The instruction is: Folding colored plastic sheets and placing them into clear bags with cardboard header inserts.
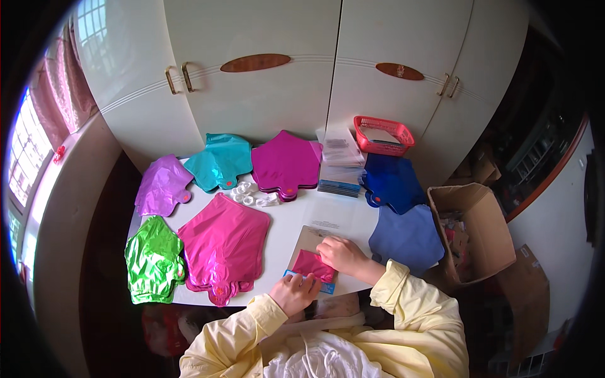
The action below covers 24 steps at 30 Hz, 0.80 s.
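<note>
A folded pink foil balloon (313,264) lies on a clear plastic packet with a blue strip (328,288) along its near edge, close to the table's front. My left hand (293,295) is closed at that blue strip, its fingertips bent over the packet's near left side. At the foil's upper right edge, my right hand (343,256) pinches the folded balloon. The fingers partly cover both the foil and the packet. To the left of my hands rests a stack of flat pink star-shaped foil balloons (224,242).
Around the white table (287,234) lie green (154,258), lilac (162,186), teal (219,159), magenta (287,160), dark blue (396,183) and grey-blue (408,236) foils. White coils (252,194), clear packets (342,148), a red basket (386,148) and a cardboard box (485,233) surround them.
</note>
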{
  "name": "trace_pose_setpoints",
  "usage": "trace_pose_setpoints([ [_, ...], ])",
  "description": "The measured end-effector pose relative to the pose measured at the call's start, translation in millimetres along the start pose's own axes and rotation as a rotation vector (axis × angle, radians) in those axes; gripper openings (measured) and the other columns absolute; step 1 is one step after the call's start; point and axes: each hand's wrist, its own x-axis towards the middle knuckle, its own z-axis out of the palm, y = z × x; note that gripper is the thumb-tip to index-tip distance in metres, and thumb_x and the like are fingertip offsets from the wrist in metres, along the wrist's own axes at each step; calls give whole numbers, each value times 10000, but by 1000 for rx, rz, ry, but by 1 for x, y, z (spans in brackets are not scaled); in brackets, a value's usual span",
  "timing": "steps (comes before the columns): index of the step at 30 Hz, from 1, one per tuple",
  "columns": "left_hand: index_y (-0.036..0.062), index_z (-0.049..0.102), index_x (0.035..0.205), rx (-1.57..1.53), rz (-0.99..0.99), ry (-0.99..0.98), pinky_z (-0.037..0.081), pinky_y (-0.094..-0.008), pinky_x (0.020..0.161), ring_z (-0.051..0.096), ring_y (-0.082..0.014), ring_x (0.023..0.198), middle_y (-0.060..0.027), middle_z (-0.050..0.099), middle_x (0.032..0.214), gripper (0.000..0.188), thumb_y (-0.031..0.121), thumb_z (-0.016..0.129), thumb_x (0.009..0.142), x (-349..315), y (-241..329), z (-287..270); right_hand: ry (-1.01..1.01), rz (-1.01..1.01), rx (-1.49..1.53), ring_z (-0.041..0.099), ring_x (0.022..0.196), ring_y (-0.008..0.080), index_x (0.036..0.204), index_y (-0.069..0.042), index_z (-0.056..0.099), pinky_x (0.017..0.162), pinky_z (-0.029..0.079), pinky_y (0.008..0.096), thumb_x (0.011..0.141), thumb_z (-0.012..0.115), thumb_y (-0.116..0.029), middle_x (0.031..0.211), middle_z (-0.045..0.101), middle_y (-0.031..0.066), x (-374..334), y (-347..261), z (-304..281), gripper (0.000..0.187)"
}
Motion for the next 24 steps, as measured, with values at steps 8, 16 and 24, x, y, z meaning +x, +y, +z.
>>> trace_pose_setpoints([
  [8,94,619,963,-11,4,-6,507,-276,524,562,-135,627,-16,610,899,268,172,604,707,11,-5,12,13,4,-50,618,734,260,786,-71,575,640,528,360,763,639,-104,759,567,81,0,3,2,75],
  [16,91,623,949,-1,9,-4,510,-278,529,569,-133,643,-12,620,907,257,172,601,706,13,-3,9,114,-24,-194,607,692,200,705,-88,545,586,529,326,741,633,-99,714,525,48,5,1,4,96],
  [24,91,624,943,-15,3,-4,515,-279,531,569,-136,656,-7,615,890,252,174,600,706,13,-3,12,142,-183,-335,601,677,183,693,-103,528,577,513,309,726,655,-115,697,524,31,17,-2,1,132],
])
